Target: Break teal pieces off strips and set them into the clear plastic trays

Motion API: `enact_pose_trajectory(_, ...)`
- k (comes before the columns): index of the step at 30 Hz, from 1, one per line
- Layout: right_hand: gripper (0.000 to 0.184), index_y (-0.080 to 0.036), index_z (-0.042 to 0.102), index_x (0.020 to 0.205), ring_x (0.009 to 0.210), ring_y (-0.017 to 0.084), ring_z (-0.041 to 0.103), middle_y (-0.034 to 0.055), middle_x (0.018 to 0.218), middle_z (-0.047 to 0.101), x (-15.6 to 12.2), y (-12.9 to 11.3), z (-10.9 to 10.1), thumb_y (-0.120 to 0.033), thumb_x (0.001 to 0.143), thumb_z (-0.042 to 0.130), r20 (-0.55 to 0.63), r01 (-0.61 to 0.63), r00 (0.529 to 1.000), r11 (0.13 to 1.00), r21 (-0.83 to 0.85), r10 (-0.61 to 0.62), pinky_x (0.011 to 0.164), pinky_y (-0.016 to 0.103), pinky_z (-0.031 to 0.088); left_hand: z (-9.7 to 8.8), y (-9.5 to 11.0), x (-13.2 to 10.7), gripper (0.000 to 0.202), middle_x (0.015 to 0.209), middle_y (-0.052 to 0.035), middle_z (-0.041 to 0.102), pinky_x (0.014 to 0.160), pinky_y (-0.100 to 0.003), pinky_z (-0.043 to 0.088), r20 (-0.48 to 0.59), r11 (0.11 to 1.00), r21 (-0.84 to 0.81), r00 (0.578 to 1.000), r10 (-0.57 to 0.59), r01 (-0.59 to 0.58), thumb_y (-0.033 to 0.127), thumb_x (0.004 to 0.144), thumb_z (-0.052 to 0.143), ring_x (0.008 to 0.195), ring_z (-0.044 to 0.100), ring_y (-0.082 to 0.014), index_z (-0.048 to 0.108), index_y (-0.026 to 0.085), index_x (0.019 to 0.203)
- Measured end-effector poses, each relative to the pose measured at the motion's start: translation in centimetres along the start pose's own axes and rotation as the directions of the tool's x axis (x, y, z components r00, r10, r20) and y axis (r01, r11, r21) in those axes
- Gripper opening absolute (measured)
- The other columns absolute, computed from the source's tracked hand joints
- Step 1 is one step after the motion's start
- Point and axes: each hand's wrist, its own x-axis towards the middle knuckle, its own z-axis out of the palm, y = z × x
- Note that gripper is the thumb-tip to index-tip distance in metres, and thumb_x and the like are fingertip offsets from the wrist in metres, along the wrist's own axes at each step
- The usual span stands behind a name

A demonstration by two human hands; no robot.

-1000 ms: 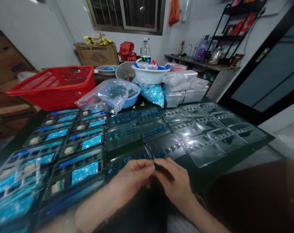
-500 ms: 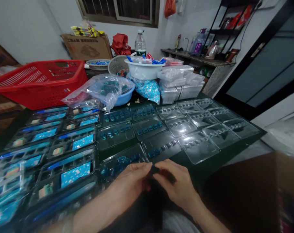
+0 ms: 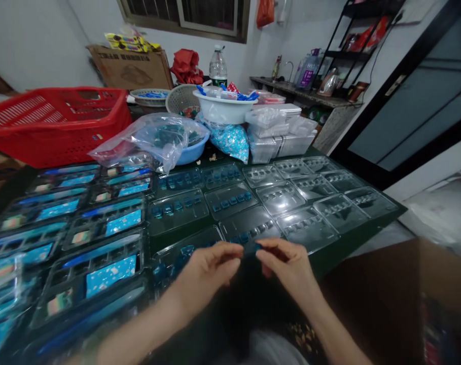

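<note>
My right hand (image 3: 289,261) pinches a small dark-blue translucent piece (image 3: 257,247) between thumb and index finger. Facing it, a short gap away, is my left hand (image 3: 211,266), its fingers curled, thumb and index apart, with nothing visible between them. Just beyond both hands lies a clear plastic tray (image 3: 236,222) with a row of small wells; blue pieces (image 3: 243,237) sit in those at its left end. Partly behind my left hand, another clear tray (image 3: 205,235) carries a pile of loose blue pieces (image 3: 186,250).
Left, packed trays (image 3: 76,246) hold blue pens and dotted blue packets (image 3: 111,276). More clear trays (image 3: 334,209) cover the right side. Behind stand a red basket (image 3: 59,142), a bagged blue basin (image 3: 196,152), a white basin (image 3: 226,112) and stacked clear packs (image 3: 296,144). A brown box (image 3: 375,299) is lower right.
My hands, together around the small blue piece before, have drawn apart. The piece is now in my right hand, and my left fingers have loosened. The view has shifted slightly.
</note>
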Motion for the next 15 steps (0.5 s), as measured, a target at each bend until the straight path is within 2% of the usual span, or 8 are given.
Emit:
enact_pose_trajectory(2,0.017,-0.017,0.063,0.088,0.055,0.011,0.054,0.0018,0.068,0.059,2.0,0.3,-1.0,-0.028,0.075,0.058,-0.027,0.150,0.986,0.940,-0.306,-0.166,0.051,0.024,0.045,-1.7,0.5,-0.1,0.031,0.094,-0.0041,0.060,0.061,-0.024,0.044,-0.115,0.999,0.040,0.993,-0.014,0.018,0.033,0.075,0.056,0.076,0.053,-0.0147,0.058,0.021,0.103)
enact_pose_trajectory(4,0.016,-0.018,0.065,0.088,0.062,0.013,0.055,0.0039,0.074,0.060,3.8,0.9,-1.6,-0.025,0.077,0.055,0.068,0.264,0.959,0.780,-0.567,-0.275,0.058,0.025,0.045,-4.1,0.8,-0.4,0.032,0.094,-0.0041,0.061,0.064,-0.025,0.044,-0.212,0.988,0.156,0.977,0.036,-0.003,0.035,0.074,0.058,0.081,0.054,-0.0168,0.058,0.021,0.102)
enact_pose_trajectory(6,0.017,-0.018,0.065,0.089,0.064,0.014,0.056,0.0044,0.076,0.060,5.1,1.5,-1.8,-0.023,0.078,0.053,0.175,0.313,0.945,0.615,-0.724,-0.275,0.060,0.026,0.044,-6.8,0.7,-0.9,0.031,0.094,-0.0039,0.062,0.067,-0.025,0.044,-0.265,0.951,0.306,0.957,0.116,-0.031,0.036,0.073,0.058,0.083,0.055,-0.0182,0.059,0.021,0.100)
enact_pose_trajectory(8,0.018,-0.018,0.064,0.091,0.064,0.014,0.056,0.0045,0.078,0.061,5.7,1.9,-1.6,-0.022,0.079,0.051,0.241,0.338,0.938,0.506,-0.794,-0.247,0.060,0.025,0.044,-9.3,0.3,-1.7,0.030,0.094,-0.0037,0.063,0.066,-0.025,0.043,-0.296,0.885,0.465,0.937,0.183,-0.025,0.037,0.074,0.057,0.081,0.056,-0.0183,0.060,0.020,0.098)
enact_pose_trajectory(11,0.019,-0.018,0.064,0.092,0.067,0.016,0.058,0.0050,0.079,0.061,5.7,2.0,-1.3,-0.022,0.080,0.050,0.323,0.387,0.922,0.447,-0.807,-0.214,0.061,0.026,0.044,-12.1,-0.5,-3.0,0.029,0.094,-0.0043,0.063,0.060,-0.024,0.043,-0.291,0.752,0.658,0.932,0.216,0.031,0.039,0.076,0.052,0.074,0.056,-0.0171,0.060,0.019,0.095)
enact_pose_trajectory(13,0.020,-0.017,0.064,0.093,0.068,0.016,0.058,0.0057,0.079,0.062,5.6,1.9,-1.3,-0.022,0.080,0.049,0.360,0.415,0.910,0.458,-0.786,-0.207,0.062,0.027,0.045,-13.0,-0.9,-3.7,0.030,0.095,-0.0053,0.063,0.060,-0.024,0.043,-0.265,0.688,0.723,0.943,0.200,0.058,0.039,0.078,0.049,0.074,0.057,-0.0171,0.060,0.018,0.096)
enact_pose_trajectory(15,0.020,-0.017,0.063,0.093,0.069,0.016,0.058,0.0062,0.080,0.062,5.6,1.9,-1.5,-0.021,0.080,0.049,0.371,0.425,0.905,0.499,-0.755,-0.209,0.062,0.028,0.045,-13.2,-1.2,-4.1,0.031,0.096,-0.0060,0.063,0.063,-0.025,0.045,-0.239,0.660,0.749,0.953,0.184,0.061,0.038,0.080,0.046,0.077,0.058,-0.0177,0.061,0.017,0.097)
